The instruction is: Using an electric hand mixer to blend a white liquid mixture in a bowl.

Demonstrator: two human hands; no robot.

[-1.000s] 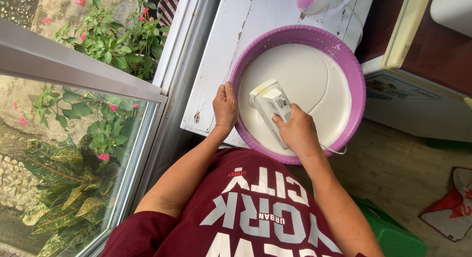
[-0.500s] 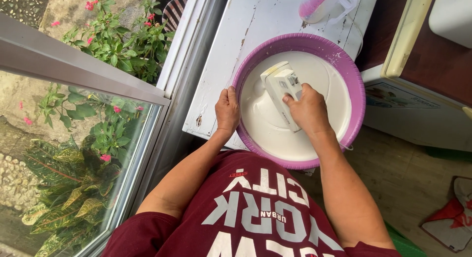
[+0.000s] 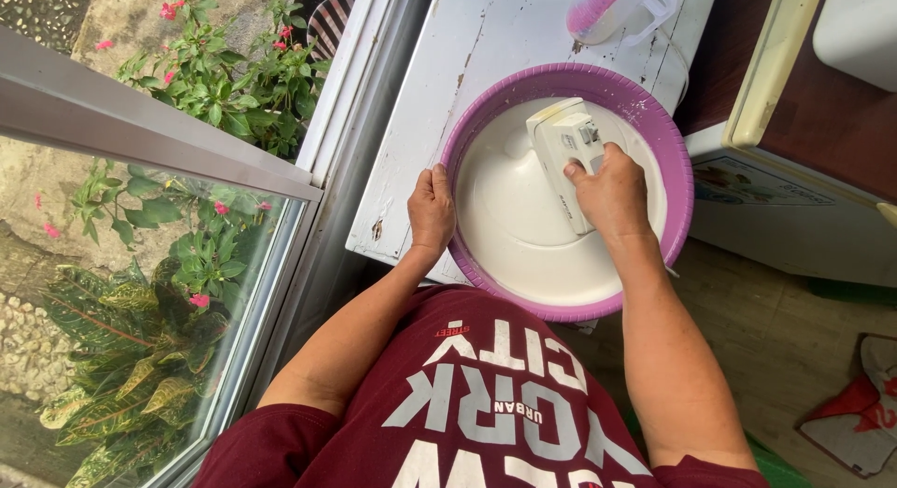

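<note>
Already the white batter [image 3: 523,231] looks smooth and glossy; right hand [image 3: 615,191] grips the hand mixer [image 3: 564,150] at two o'clock, left hand [image 3: 431,211] clamping the purple basin [image 3: 654,105] rim at nine.

White hand mixer [image 3: 566,156], purple basin [image 3: 671,156], white batter [image 3: 523,226]

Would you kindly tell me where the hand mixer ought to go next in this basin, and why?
Probably toward the near left: the right hand holds the hand mixer at the purple basin's far right, the smooth white batter nearer looks unworked, and the left hand grips the rim.
</note>
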